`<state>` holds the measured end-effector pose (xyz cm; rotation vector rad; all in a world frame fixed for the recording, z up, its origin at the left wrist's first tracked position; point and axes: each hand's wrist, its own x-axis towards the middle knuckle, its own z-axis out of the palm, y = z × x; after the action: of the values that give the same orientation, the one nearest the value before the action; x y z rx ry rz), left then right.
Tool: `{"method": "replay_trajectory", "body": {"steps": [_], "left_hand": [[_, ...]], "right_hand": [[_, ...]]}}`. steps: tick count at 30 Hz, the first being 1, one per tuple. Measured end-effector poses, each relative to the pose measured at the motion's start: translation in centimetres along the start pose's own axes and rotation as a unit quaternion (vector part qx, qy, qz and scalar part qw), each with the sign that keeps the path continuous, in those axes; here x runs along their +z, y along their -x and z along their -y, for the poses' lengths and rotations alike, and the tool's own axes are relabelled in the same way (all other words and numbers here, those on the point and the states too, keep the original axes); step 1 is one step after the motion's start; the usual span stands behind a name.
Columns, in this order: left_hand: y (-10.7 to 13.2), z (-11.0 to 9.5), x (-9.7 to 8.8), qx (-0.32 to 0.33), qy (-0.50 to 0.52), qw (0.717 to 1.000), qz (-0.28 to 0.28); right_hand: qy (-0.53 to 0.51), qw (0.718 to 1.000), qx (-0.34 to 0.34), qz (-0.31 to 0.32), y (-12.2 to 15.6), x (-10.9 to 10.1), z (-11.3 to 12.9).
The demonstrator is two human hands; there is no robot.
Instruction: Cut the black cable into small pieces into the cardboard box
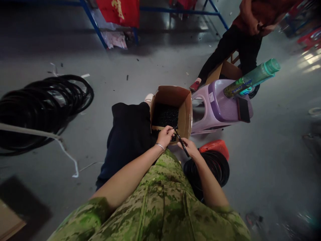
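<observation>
My left hand (165,135) is closed in a pinch on one end of a short black tube piece (181,142), right at the near edge of an open cardboard box (186,110). My right hand (190,147) grips the same black piece lower down, fingers wrapped round it. The box holds a heap of small black bits (165,115) and rests against my dark-trousered leg (127,134). A bracelet sits on my left wrist.
A coil of black hose (215,165) lies on a red stool under my right forearm. A purple plastic stool (222,103) carries a green bottle (253,77). A large black hose coil (42,107) lies left. Another person (247,30) sits at the back right.
</observation>
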<state>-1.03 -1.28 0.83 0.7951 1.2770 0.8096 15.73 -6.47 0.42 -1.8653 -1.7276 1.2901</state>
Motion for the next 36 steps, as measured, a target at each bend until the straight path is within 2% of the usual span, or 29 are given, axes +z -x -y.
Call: {"method": "replay_trajectory", "body": {"steps": [5,10,21,28,31,36], "left_hand": [[-0.1,0.4,-0.1,0.03,-0.031,0.999,-0.004],[-0.1,0.6,-0.2,0.042,-0.04,0.998,-0.007],[-0.5,0.7,-0.2,0.079,-0.125,0.989,0.012],[-0.4,0.6,-0.2,0.09,-0.147,0.985,0.011],[-0.2,0.4,-0.2,0.098,-0.147,0.984,0.006],[-0.2,0.3,-0.2,0.092,-0.143,0.985,0.004]], "right_hand": [[-0.041,0.998,-0.009,0.045,-0.6,-1.0,0.5],[-0.068,0.994,-0.016,0.084,0.1,-1.7,0.4],[-0.063,0.995,-0.021,0.069,-1.3,-1.1,0.4],[-0.103,0.992,-0.017,0.07,-0.9,-1.1,0.4],[-0.078,0.995,-0.011,0.055,-0.9,-1.0,0.4],[0.006,1.0,-0.007,-0.009,-0.8,0.0,0.2]]}}
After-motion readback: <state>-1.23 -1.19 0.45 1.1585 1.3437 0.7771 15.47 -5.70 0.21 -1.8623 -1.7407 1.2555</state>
